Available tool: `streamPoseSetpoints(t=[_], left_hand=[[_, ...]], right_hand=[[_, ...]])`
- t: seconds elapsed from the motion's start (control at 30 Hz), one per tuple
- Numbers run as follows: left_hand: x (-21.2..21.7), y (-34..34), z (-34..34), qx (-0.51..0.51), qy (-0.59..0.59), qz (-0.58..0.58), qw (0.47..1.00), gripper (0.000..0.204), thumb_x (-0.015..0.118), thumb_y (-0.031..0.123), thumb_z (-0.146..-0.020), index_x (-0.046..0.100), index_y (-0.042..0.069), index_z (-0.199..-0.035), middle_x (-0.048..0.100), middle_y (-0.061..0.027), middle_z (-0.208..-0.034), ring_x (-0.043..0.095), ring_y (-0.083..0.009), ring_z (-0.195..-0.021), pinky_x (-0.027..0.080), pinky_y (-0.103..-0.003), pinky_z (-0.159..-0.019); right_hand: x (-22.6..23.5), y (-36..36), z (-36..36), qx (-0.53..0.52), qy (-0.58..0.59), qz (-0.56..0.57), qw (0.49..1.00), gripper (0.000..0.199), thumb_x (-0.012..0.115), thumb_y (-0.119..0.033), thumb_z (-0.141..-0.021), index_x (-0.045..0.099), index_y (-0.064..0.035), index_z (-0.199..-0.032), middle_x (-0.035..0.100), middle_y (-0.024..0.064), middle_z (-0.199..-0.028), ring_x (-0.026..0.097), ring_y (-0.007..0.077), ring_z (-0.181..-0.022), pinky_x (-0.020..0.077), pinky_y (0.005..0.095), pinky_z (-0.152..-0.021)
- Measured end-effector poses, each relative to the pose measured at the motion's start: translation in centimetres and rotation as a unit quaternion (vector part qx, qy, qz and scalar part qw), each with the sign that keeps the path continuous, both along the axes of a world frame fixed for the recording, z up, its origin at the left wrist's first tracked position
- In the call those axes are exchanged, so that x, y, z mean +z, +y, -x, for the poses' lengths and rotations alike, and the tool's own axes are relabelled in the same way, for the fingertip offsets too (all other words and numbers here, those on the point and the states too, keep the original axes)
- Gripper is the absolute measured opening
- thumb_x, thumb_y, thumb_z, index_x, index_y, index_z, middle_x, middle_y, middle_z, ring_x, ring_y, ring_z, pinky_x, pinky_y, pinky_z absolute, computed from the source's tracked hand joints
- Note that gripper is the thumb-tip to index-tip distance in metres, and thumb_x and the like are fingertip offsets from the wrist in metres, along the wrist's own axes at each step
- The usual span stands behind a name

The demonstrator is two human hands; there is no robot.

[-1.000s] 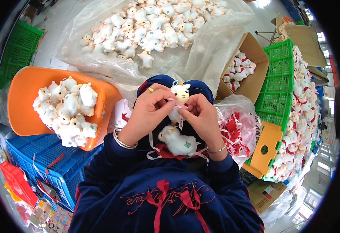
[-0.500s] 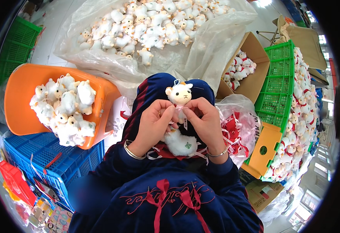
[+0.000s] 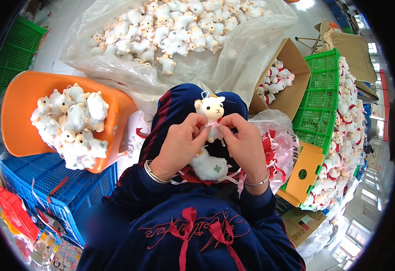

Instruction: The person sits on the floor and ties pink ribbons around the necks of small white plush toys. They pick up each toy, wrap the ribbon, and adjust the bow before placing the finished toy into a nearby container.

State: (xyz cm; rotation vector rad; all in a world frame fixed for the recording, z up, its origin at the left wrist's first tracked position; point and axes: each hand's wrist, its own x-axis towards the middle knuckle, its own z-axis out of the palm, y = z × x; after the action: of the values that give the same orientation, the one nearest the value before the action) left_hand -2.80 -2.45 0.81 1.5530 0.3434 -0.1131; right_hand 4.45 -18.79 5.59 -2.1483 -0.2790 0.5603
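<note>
A small white plush sheep (image 3: 211, 107) with a hanging loop stands upright above my lap, its face turned a little to the right. At its neck is a thin pink ribbon (image 3: 212, 124). My left hand (image 3: 179, 147) pinches the ribbon on one side, thumb against forefinger. On the other side, my right hand (image 3: 245, 147) pinches it the same way. Part of the toy's body is hidden between my fingers. Just below, a second plush sheep (image 3: 209, 167) lies on my lap, over red cloth with pale ribbon ends.
An orange bin (image 3: 19, 117) of plush sheep stands on a blue crate (image 3: 35, 169) at left. Ahead, a clear plastic sheet (image 3: 89, 63) holds a large heap of them. To the right are a cardboard box (image 3: 292, 90), a green crate (image 3: 317, 99) and a bag of red ribbons (image 3: 274, 153).
The held sheep has turned its face to the right, and its white tag now shows edge-on. My hands have shifted slightly, still pinching at its neck.
</note>
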Motion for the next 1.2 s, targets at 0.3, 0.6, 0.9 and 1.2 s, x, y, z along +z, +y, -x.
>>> streamPoseSetpoints(t=[0.3,0.6,0.9,1.2], left_hand=[[-1.1,-0.4,-0.2,0.0,-0.068,-0.019,0.998,0.009,0.061,0.007,-0.102,0.06,0.003,-0.11,0.066,-0.0039,-0.068,0.061,-0.0062,-0.054,0.048,-0.024,-0.05],[-0.3,-0.1,-0.7,0.002,0.015,0.086,0.996,0.008,0.059,0.009,-0.105,0.058,0.004,-0.111,0.065,-0.0049,-0.066,0.061,-0.0099,-0.052,0.048,-0.027,-0.048],[-1.5,-0.3,-0.3,-0.018,-0.055,0.039,0.998,0.008,0.057,0.009,-0.105,0.059,0.006,-0.112,0.063,-0.0067,-0.063,0.064,-0.0143,-0.052,0.049,-0.03,-0.048],[-1.2,-0.1,-0.5,-0.012,-0.05,0.053,0.997,0.013,0.058,0.007,-0.101,0.055,-0.001,-0.11,0.065,-0.0056,-0.065,0.062,-0.0105,-0.051,0.048,-0.027,-0.048]], right_hand=[[1.5,1.4,0.1,-0.071,0.124,-0.012,0.99,0.008,0.06,-0.006,-0.101,0.061,0.0012,-0.1,0.07,0.0115,-0.076,0.068,0.0153,-0.056,0.0504,0.0292,-0.052],[1.3,1.2,0.4,-0.067,0.127,-0.019,0.989,0.009,0.057,-0.01,-0.105,0.059,-0.0007,-0.104,0.068,0.0074,-0.085,0.068,0.0127,-0.056,0.0483,0.0241,-0.047],[1.1,0.7,0.3,-0.085,0.198,-0.031,0.976,0.008,0.054,-0.011,-0.106,0.054,-0.0022,-0.105,0.065,0.0071,-0.08,0.063,0.0125,-0.049,0.0466,0.0247,-0.043],[-0.5,1.1,1.0,-0.154,0.176,-0.093,0.968,0.009,0.057,-0.01,-0.106,0.057,-0.0012,-0.106,0.07,0.0085,-0.089,0.071,0.0125,-0.067,0.0538,0.0237,-0.055]])
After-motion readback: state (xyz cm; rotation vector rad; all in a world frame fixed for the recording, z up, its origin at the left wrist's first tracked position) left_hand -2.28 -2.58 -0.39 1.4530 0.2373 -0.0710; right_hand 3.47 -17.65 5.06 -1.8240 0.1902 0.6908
